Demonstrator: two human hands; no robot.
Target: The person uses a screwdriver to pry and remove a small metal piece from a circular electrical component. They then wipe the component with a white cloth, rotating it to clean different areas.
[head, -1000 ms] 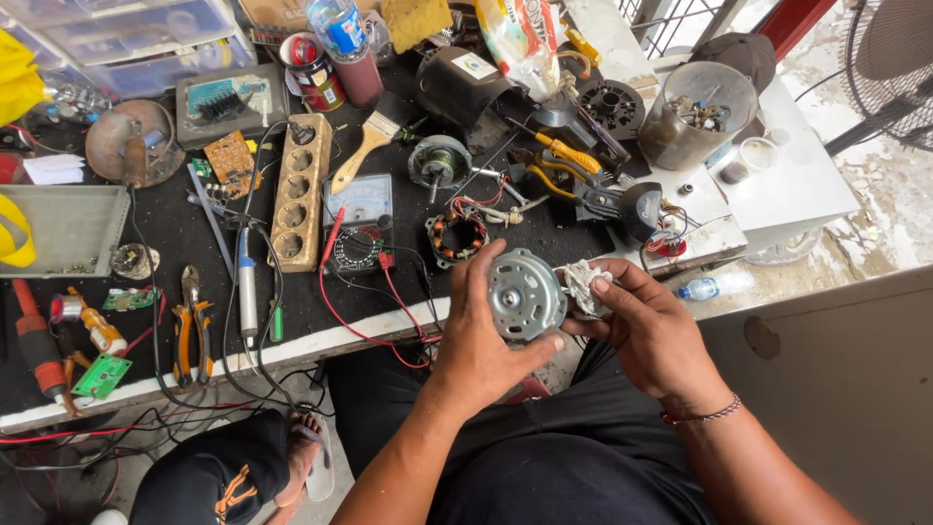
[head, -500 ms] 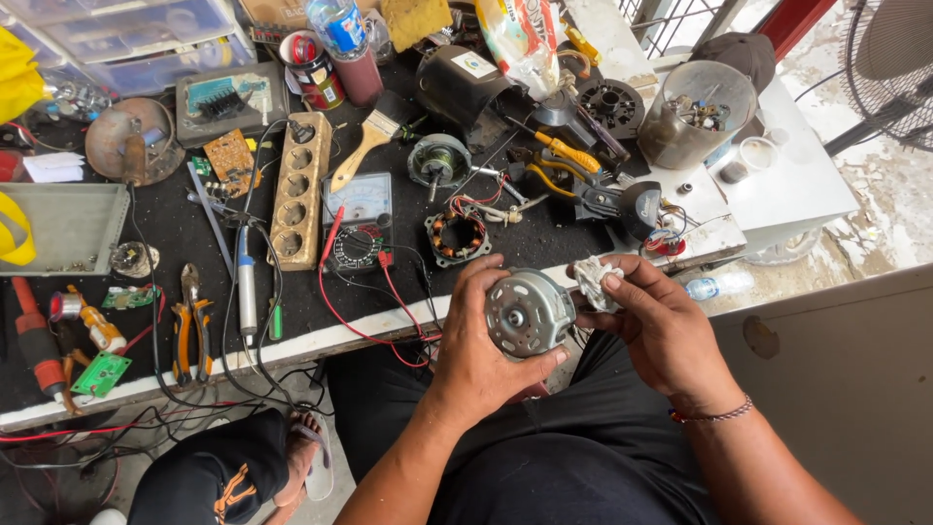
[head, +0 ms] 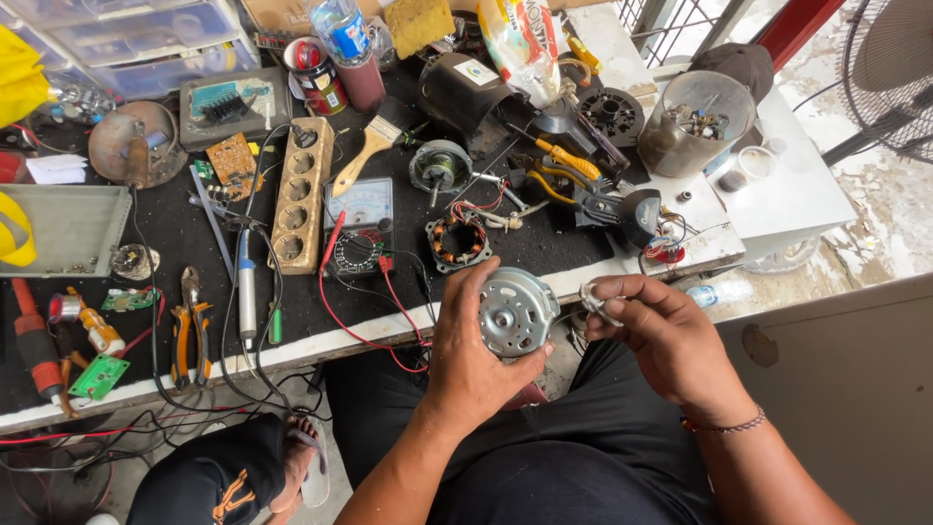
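My left hand (head: 466,340) grips a round silver motor housing (head: 516,311) over my lap, just off the near edge of the black workbench (head: 194,243). My right hand (head: 661,335) is beside it on the right, fingers pinched on a small metal part (head: 595,297) a little apart from the housing. A copper-wound stator (head: 457,243) lies on the bench just above the left hand, with red and black test leads (head: 355,326) trailing from an analog multimeter (head: 358,226).
A wooden socket strip (head: 301,194), paintbrush (head: 364,156), soldering iron (head: 245,282), orange pliers (head: 190,331), yellow-handled screwdrivers (head: 569,160), a black motor body (head: 466,92), a metal tin of parts (head: 695,122) and a grey tray (head: 58,228) crowd the bench. A fan (head: 889,73) stands at the right.
Both hands have drifted slightly downward and to the right with the motor housing. My right hand has pulled its small part away from the housing's right side.
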